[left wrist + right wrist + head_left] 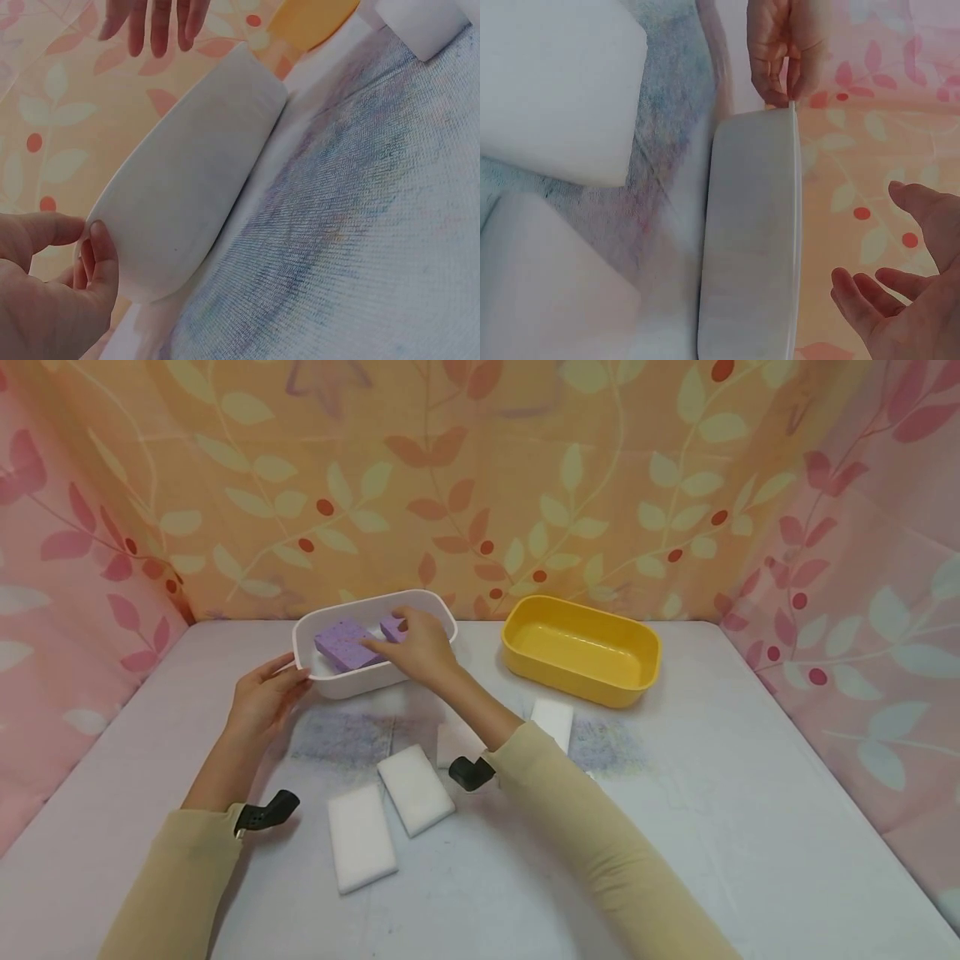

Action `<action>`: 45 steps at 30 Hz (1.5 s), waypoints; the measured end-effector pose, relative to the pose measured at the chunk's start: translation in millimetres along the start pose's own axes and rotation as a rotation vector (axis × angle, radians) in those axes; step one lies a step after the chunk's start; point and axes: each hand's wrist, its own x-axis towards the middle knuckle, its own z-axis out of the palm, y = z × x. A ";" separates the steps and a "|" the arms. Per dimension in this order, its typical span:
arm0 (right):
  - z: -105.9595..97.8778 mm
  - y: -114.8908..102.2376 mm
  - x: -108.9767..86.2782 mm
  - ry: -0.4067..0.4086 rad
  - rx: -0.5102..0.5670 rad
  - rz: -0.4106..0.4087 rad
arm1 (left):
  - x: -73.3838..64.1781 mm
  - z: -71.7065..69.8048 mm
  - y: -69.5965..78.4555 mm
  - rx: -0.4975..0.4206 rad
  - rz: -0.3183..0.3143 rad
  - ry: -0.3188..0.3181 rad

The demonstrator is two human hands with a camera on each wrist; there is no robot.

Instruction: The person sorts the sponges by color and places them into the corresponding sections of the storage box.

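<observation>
Pinching the white bin (348,687) by its rim with the left grip (262,697). Hovering above two purple sponges (345,645) inside, with the right grip (422,647) spread apart.

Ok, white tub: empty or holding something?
Holding something. The head view shows two purple sponges within the walls of the white tub, one of them only partly visible.

Head view looks down — nearer wrist views share the white tub (184,180).

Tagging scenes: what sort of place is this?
Probably a staged recording booth: orange-and-pink leaf-print fabric backdrop on three sides, white cloth-covered table, black angled wrist camera.
</observation>
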 end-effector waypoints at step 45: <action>-132.1 71.7 -65.8 0.164 0.241 0.108 | 1.7 0.0 -1.7 0.068 0.004 0.047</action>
